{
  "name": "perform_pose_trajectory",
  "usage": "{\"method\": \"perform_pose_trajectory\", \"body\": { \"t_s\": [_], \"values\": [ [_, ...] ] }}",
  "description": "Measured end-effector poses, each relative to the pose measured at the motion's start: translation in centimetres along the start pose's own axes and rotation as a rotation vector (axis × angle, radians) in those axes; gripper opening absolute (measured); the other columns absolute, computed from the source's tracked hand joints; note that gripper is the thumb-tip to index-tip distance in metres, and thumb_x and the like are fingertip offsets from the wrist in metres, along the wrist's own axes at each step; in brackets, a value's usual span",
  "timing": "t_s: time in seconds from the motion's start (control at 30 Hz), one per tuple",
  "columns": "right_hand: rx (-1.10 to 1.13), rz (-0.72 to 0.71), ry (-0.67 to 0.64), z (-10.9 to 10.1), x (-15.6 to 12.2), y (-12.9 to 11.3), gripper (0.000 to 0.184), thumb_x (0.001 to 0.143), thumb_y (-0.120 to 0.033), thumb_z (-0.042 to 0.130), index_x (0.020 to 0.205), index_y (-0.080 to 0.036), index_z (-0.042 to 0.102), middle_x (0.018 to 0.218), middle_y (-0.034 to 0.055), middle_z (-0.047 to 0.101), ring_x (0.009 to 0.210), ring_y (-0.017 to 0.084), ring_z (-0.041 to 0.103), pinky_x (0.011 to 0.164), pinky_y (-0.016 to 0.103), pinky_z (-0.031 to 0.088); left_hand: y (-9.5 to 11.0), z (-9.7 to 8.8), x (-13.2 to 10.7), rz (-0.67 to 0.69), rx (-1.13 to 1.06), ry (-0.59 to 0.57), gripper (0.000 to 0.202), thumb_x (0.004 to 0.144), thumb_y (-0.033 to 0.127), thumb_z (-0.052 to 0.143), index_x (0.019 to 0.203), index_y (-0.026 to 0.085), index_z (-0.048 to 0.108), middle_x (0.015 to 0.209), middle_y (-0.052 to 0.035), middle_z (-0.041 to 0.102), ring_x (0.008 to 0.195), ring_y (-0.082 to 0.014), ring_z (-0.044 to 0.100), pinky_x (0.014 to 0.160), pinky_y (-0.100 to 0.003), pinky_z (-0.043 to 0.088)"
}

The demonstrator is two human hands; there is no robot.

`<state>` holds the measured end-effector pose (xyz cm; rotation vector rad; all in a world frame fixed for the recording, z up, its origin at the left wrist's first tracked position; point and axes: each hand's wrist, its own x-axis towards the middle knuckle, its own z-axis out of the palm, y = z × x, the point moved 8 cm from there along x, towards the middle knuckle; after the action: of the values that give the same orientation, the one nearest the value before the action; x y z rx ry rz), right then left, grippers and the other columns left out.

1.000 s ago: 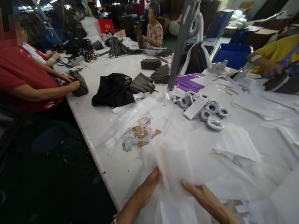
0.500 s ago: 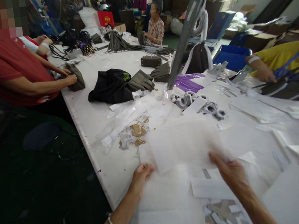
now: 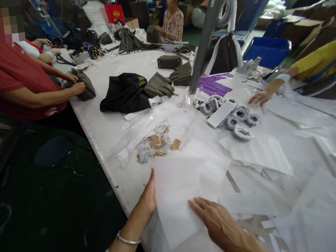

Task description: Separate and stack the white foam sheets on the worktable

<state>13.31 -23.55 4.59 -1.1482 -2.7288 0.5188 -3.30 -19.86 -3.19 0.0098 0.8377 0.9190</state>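
A thin white sheet (image 3: 177,199), perhaps packing foam or paper, lies in front of me over other white sheets. At its left edge my left hand (image 3: 148,194) holds it, thumb along the edge and the other fingers hidden behind it. My right hand (image 3: 216,223) rests on the sheet's lower right part, with fingers stretched out and nothing gripped. Just beyond the sheet is a loose pile of brown and white tags (image 3: 157,141). Grey and white cut strips (image 3: 271,232) are partly covered, to the right of my right hand.
Rolled grey-white straps (image 3: 235,117) lie beyond on the right, near a slanted metal post (image 3: 205,34) and purple pieces (image 3: 215,84). Black cloth (image 3: 123,94) and grey bags (image 3: 169,61) sit farther back. A co-worker in red (image 3: 4,81) handles a bag; another's hand (image 3: 261,96) reaches in.
The sheet has come left and turned more upright. My right hand has gone from gripping its right side to lying flat on it. At right, the co-worker's hand has reached onto the table.
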Motion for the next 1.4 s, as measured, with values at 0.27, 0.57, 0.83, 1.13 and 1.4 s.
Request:
{"method": "perform_pose_trajectory", "body": {
  "t_s": [0.27, 0.57, 0.83, 1.13, 1.4],
  "values": [
    [0.202, 0.281, -0.37, 4.1, -2.6, -1.5, 0.063, 0.084, -0.014, 0.057, 0.145, -0.025, 0.049, 0.148, 0.0104, 0.05, 0.139, 0.033, 0.043, 0.116, 0.053, 0.035, 0.5, -0.8, -2.5, 0.035, -0.091, 0.119, 0.086, 0.086, 0.081, 0.032, 0.135, 0.015, 0.056, 0.113, -0.0166, 0.072, 0.109, -0.031, 0.068, 0.1, -0.046, 0.052],
    [0.703, 0.525, -0.114, 2.9, -3.3, 1.5, 0.044, 0.089, -0.053, 0.057, 0.119, -0.022, 0.068, 0.125, 0.0118, 0.068, 0.127, 0.03, 0.055, 0.117, 0.054, 0.031, 2.0, -4.4, -4.2, 0.404, 0.219, 0.266, 0.088, 0.071, 0.087, 0.052, 0.121, 0.015, 0.063, 0.113, -0.0157, 0.071, 0.122, -0.0333, 0.059, 0.109, -0.045, 0.044],
    [0.699, 0.895, 0.571, 2.9, -5.0, 9.2, 0.056, 0.083, -0.058, 0.058, 0.12, -0.015, 0.057, 0.116, 0.0159, 0.062, 0.091, 0.025, 0.063, 0.084, 0.044, 0.054, 4.0, -0.3, -1.9, 0.512, 0.811, 0.327, 0.041, 0.077, 0.054, 0.072, 0.097, 0.018, 0.07, 0.101, -0.0091, 0.073, 0.114, -0.0321, 0.06, 0.11, -0.041, 0.038],
    [0.786, 0.936, 0.584, 3.7, -3.7, 10.1, 0.073, 0.087, -0.062, 0.055, 0.144, -0.018, 0.044, 0.154, 0.0158, 0.037, 0.143, 0.033, 0.034, 0.115, 0.052, 0.033, 4.8, 0.8, -0.1, 0.532, 1.022, 0.202, 0.044, 0.074, 0.049, 0.076, 0.104, 0.018, 0.069, 0.112, -0.0104, 0.07, 0.11, -0.0299, 0.061, 0.106, -0.039, 0.04],
    [0.351, 0.58, 0.391, 4.3, -0.7, 6.0, 0.047, 0.096, -0.051, 0.047, 0.121, -0.013, 0.06, 0.151, 0.0213, 0.042, 0.146, 0.034, 0.027, 0.117, 0.059, 0.028, 4.7, -0.9, -0.5, 0.615, 1.162, 0.472, 0.058, 0.075, 0.045, 0.077, 0.119, 0.014, 0.056, 0.12, -0.016, 0.064, 0.119, -0.0347, 0.057, 0.107, -0.05, 0.041]
  ]
}}
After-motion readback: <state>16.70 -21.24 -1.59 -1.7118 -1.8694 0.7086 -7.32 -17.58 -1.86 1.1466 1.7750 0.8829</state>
